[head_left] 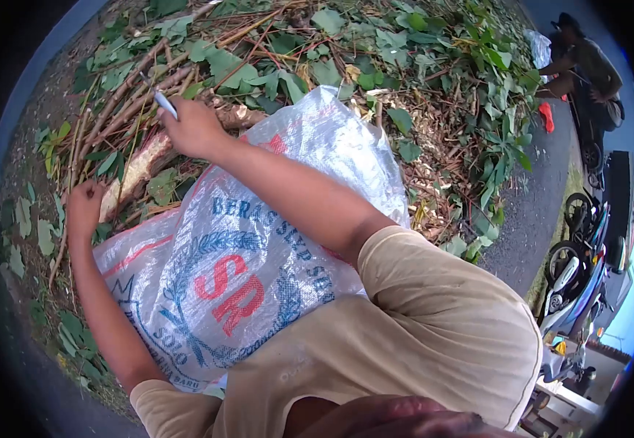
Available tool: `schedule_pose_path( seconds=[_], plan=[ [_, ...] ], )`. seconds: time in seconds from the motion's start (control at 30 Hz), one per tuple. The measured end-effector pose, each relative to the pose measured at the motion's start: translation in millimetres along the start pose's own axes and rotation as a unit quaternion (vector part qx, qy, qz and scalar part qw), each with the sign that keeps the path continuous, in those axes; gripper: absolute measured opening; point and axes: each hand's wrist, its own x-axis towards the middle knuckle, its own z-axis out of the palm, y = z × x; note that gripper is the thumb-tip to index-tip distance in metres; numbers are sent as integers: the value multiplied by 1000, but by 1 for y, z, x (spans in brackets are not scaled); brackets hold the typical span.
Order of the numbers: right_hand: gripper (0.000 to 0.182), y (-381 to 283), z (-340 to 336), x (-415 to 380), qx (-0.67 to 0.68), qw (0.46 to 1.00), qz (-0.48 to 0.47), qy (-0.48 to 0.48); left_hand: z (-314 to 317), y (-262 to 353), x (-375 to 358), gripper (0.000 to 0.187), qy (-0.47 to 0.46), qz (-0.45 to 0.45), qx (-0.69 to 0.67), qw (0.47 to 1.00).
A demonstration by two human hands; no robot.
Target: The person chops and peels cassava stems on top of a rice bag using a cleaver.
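My right hand [191,130] is closed around the pale handle of a knife [165,104], whose dark narrow blade points up and left over the branches. Below that hand lies a thick branch [136,175], its brown bark partly stripped to show pale wood. My left hand [86,201] is curled closed beside the branch's lower left end, near thin stems; what its fingers hold is hidden. A white woven sack [218,292] with red and blue print covers my lap, under my right forearm.
Cut sticks [124,102] and green leaves [397,44] are heaped ahead. Pale chips [426,168] are scattered to the right. Beyond the grey road [532,197] are parked motorcycles [576,270] and another person [587,69] in a dark hat.
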Motion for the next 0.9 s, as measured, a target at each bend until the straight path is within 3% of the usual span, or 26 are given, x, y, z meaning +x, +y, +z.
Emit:
schedule_pose_path(
  seconds=[0.07,0.13,0.2,0.27,0.33,0.37,0.4,0.47,0.5,0.73,0.9],
  plan=[
    [29,8,9,-2,-28,999,-25,-20,2,-19,7,38,-23,-25,-22,999],
    [31,15,17,-7,-72,996,-52,-24,-4,-1,1,40,-42,-71,-61,995],
    [33,10,14,-12,-111,989,-15,-97,-3,4,4,38,-54,-49,-54,996],
    [34,19,23,-17,-144,985,-33,-84,4,3,6,37,-65,-43,-35,996],
    [36,25,29,-14,-172,980,-60,-82,20,2,5,30,10,61,-58,996],
    [36,26,29,-13,-179,978,-60,-89,20,3,8,34,-55,29,-38,997],
    [36,26,30,-13,-186,976,-59,-99,26,7,7,34,-55,27,-37,997],
    [37,25,31,-13,-182,976,-55,-109,43,17,4,39,7,101,-2,995],
    [37,25,30,-13,-178,976,-49,-117,40,31,2,48,-48,78,-11,996],
    [37,22,25,-3,-45,994,0,-96,64,23,9,41,-71,114,-20,991],
    [37,23,26,0,6,997,19,-72,68,21,9,39,-20,132,26,991]
  ],
)
